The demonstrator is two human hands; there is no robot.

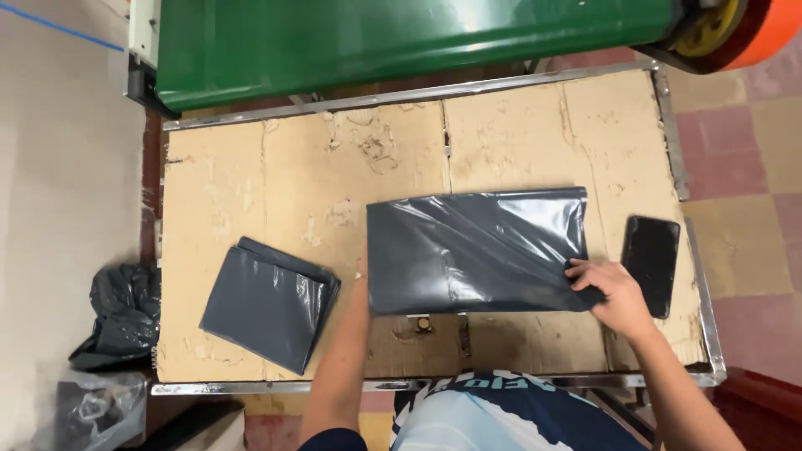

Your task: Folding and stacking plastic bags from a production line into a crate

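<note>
A dark grey plastic bag (476,250) lies flat in the middle of a cardboard-topped table (276,167). My right hand (614,292) grips its lower right corner with the fingers curled over the edge. My left hand is hidden under the bag's left edge; only the forearm (347,351) shows, reaching up to the bag near its lower left side. A stack of folded grey bags (267,301) sits to the left, apart from both hands.
A black phone (652,263) lies on the table just right of my right hand. A green machine body (401,38) runs along the far edge. Crumpled dark bags (121,317) lie on the floor at left. The table has a metal frame (693,250).
</note>
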